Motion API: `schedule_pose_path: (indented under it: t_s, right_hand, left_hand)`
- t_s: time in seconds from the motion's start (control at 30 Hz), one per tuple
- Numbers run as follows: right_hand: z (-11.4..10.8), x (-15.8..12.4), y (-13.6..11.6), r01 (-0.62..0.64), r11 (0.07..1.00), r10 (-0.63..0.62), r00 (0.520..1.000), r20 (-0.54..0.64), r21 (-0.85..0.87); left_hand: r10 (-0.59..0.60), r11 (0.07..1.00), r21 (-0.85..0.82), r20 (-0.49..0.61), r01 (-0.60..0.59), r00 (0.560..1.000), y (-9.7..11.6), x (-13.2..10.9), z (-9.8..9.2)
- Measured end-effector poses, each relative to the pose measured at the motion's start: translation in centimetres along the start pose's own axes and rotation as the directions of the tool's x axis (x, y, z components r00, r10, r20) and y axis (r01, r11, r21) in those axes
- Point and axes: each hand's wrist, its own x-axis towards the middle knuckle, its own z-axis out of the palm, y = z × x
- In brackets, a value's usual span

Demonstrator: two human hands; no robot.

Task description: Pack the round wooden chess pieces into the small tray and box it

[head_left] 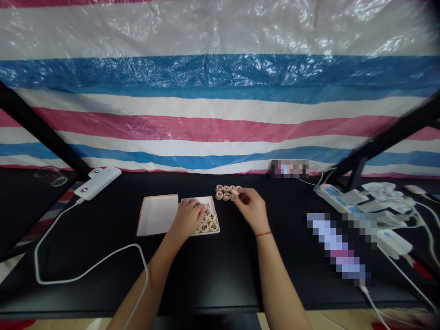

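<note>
A small white box (217, 228) on the black table holds round wooden chess pieces (209, 225) with red and black characters. My left hand (188, 217) reaches into the box, fingers curled over the pieces; what it grips is hidden. Beside the box on the left lies its lid (157, 214), inside up. Behind the box a short group of pieces (223, 192) lies on the table. My right hand (250, 206) pinches one piece at the right end of that group.
Two white power banks (99, 182) with a long white cable (68, 270) sit at the left, near a clear glass (51, 175). A power strip (338, 197), chargers and cables crowd the right side. A striped tarp (220, 91) hangs behind the table.
</note>
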Motion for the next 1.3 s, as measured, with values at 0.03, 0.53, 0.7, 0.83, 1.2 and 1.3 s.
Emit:
schedule_pose_path:
  t_s: [0.03,0.53,0.7,0.83,1.2,1.3]
  right_hand:
    - [-0.6,0.2,0.6,-0.033,0.996,0.029,0.999,-0.044,-0.084]
    - [-0.9,0.1,3.4,-0.140,0.918,0.186,0.978,0.092,-0.372]
    - [0.4,-0.2,0.3,-0.057,0.995,0.059,0.998,0.011,-0.085]
    - [1.9,-1.2,-3.5,0.120,0.975,-0.157,0.967,0.199,0.187]
    - [2.3,-1.6,-4.3,0.215,0.950,-0.256,0.951,0.173,0.226]
    - [2.1,-1.0,-1.9,0.003,0.989,0.014,0.993,-0.115,0.149]
  left_hand:
    - [0.007,1.000,-0.010,-0.007,-0.007,1.000,0.0,0.0,0.1]
    - [-0.044,0.994,-0.096,0.007,0.044,0.999,0.7,0.1,-0.5]
    - [-0.060,0.989,-0.131,0.026,0.062,0.998,1.0,0.5,-1.0]
    - [-0.050,0.968,-0.250,-0.068,0.032,0.996,1.0,0.7,-1.3]
    - [-0.207,0.846,-0.514,-0.070,0.143,0.976,1.9,0.2,-1.4]
    - [-0.160,0.902,-0.418,-0.079,0.113,0.984,1.6,0.2,-1.1]
